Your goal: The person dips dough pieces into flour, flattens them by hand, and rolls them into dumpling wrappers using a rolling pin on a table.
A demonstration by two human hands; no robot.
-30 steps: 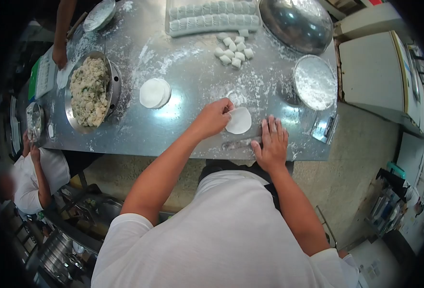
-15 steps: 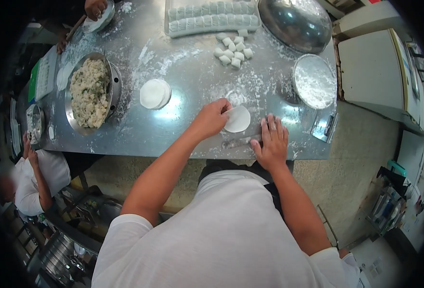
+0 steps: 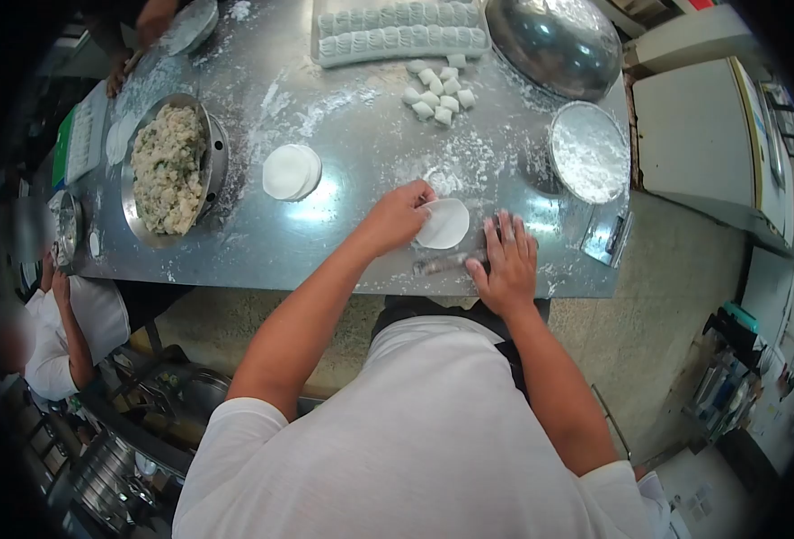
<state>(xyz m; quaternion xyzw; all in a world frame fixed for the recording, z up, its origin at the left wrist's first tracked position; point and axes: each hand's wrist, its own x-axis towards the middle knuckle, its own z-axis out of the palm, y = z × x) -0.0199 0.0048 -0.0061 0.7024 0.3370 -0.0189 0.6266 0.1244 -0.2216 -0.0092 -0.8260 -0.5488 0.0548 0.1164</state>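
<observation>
A thin round dough wrapper point(image 3: 443, 224) lies on the floury metal table point(image 3: 361, 274), its left edge pinched between the fingers of my left hand point(image 3: 402, 216). My right hand point(image 3: 508, 265) rests flat with its fingers stretched out over the right end of a short rolling pin point(image 3: 442, 264). To the left sits a stack of round wrappers point(image 3: 291, 172). Several small dough pieces point(image 3: 440, 93) are heaped beyond my hands, in front of a tray of pleated dumplings point(image 3: 400, 41).
A metal bowl of filling point(image 3: 168, 171) stands at the left, a bowl of flour point(image 3: 589, 153) at the right. Behind it is a large steel bowl point(image 3: 558, 40). A scraper point(image 3: 606, 236) lies by the right edge. Co-workers' hands are at the far left and by the left edge.
The wrapper has turned a little and shifted slightly left, still in my left hand. My right hand has barely moved on the pin. A co-worker's hand has moved near the far-left bowl.
</observation>
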